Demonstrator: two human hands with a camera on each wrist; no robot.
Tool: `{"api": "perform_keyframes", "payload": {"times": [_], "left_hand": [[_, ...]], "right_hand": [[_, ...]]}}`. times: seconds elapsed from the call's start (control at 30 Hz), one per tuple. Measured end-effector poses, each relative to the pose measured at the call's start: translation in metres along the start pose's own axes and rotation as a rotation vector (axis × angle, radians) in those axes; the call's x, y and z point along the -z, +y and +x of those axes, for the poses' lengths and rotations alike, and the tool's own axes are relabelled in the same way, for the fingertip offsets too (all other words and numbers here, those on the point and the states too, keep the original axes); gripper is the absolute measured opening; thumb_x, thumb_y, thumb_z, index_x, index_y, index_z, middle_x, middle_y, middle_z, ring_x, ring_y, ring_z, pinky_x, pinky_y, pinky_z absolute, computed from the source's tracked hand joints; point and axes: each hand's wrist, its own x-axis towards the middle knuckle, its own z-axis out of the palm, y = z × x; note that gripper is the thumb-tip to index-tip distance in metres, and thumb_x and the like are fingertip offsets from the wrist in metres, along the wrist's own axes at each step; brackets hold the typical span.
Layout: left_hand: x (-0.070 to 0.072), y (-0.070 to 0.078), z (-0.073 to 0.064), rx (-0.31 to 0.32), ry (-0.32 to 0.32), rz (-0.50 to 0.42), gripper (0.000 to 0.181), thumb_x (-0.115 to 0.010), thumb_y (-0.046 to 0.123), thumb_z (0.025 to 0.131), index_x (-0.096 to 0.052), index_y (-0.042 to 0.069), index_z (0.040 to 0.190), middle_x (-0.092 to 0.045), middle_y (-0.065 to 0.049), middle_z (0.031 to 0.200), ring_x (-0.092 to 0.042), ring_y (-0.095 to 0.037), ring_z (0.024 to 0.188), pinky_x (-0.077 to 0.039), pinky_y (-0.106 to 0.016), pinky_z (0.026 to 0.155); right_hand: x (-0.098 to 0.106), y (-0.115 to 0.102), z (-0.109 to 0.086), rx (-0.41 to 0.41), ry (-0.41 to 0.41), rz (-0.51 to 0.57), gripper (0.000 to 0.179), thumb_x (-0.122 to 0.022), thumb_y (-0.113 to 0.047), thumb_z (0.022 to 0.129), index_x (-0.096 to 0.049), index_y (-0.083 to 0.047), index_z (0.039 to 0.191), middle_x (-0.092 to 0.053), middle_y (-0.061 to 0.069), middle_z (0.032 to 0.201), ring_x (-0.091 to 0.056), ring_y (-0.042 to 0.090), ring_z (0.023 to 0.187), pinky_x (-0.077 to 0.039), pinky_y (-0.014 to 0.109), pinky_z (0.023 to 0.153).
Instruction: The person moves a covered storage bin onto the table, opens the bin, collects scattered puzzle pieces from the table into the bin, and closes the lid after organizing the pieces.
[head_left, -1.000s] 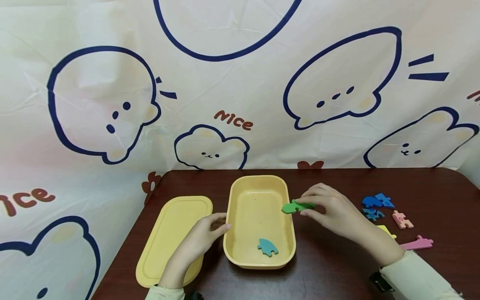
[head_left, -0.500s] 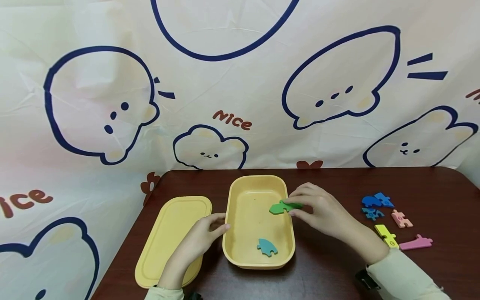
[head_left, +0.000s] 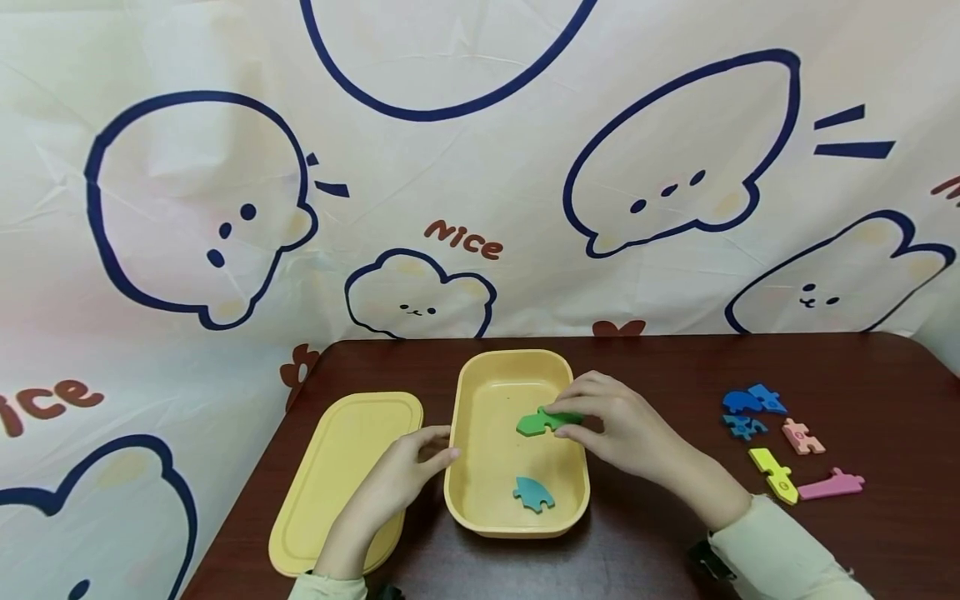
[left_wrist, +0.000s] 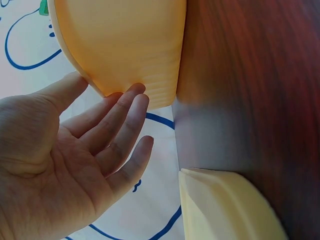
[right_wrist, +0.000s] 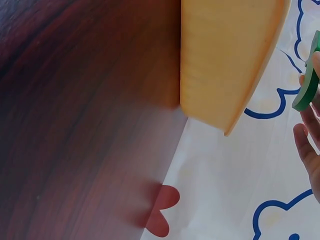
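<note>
In the head view my right hand (head_left: 626,425) pinches a green puzzle piece (head_left: 534,423) above the inside of a yellow plastic box (head_left: 517,530). The piece's right end is hidden by the fingers. A teal puzzle piece (head_left: 533,494) lies on the box floor near its front. My left hand (head_left: 405,475) holds the box's left side. The left wrist view shows the thumb at the rim and fingertips against the outer wall of the box (left_wrist: 125,45). At the edge of the right wrist view, fingers of the right hand (right_wrist: 311,130) hold the green piece (right_wrist: 307,87).
A yellow lid (head_left: 352,467) lies left of the box, partly under the left forearm. To the right are several blue pieces (head_left: 742,402), a salmon piece (head_left: 802,437), a yellow piece (head_left: 772,473) and a pink piece (head_left: 832,485) on the dark wooden table (head_left: 645,533). A patterned cloth hangs behind.
My right hand has moved left with the green puzzle piece, from the box's right rim to over its middle. The left hand stays at the box.
</note>
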Motion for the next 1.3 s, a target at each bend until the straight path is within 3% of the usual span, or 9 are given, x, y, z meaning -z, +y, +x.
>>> {"api": "perform_keyframes", "payload": {"times": [0.27, 0.63, 0.9, 1.3], "left_hand": [[0.000, 0.000, 0.000, -0.003, -0.002, 0.003, 0.038, -0.065, 0.019, 0.098, -0.061, 0.000, 0.130, -0.068, -0.008, 0.113, -0.064, -0.025, 0.106, -0.051, -0.045, 0.091], [0.000, 0.000, 0.000, 0.003, -0.009, -0.002, 0.039, -0.065, 0.020, 0.098, -0.061, -0.001, 0.131, -0.068, -0.009, 0.114, -0.064, -0.026, 0.106, -0.051, -0.045, 0.091], [0.000, 0.000, 0.000, -0.001, -0.007, -0.005, 0.039, -0.065, 0.020, 0.098, -0.061, 0.000, 0.131, -0.068, -0.009, 0.114, -0.065, -0.026, 0.106, -0.052, -0.045, 0.090], [0.000, 0.000, 0.000, -0.005, 0.001, -0.008, 0.037, -0.065, 0.019, 0.098, -0.061, 0.000, 0.130, -0.068, -0.007, 0.111, -0.065, -0.025, 0.105, -0.051, -0.045, 0.091]], "right_hand": [[-0.008, -0.003, 0.002, 0.019, -0.019, 0.052, 0.028, -0.085, -0.013, 0.078, -0.078, -0.013, 0.105, -0.068, -0.008, 0.101, -0.053, 0.008, 0.090, -0.050, 0.026, 0.058], [-0.019, -0.002, 0.000, 0.002, -0.043, 0.067, 0.027, -0.085, -0.016, 0.080, -0.078, -0.015, 0.105, -0.067, -0.011, 0.101, -0.056, 0.008, 0.096, -0.050, 0.025, 0.078], [-0.027, -0.004, -0.003, -0.049, -0.091, 0.082, 0.025, -0.082, -0.018, 0.083, -0.078, -0.016, 0.107, -0.066, -0.012, 0.102, -0.057, 0.008, 0.098, -0.051, 0.028, 0.081], [-0.040, -0.001, -0.004, -0.034, -0.080, 0.064, 0.026, -0.084, -0.013, 0.080, -0.078, -0.015, 0.105, -0.067, -0.011, 0.100, -0.058, 0.008, 0.097, -0.052, 0.029, 0.082]]}}
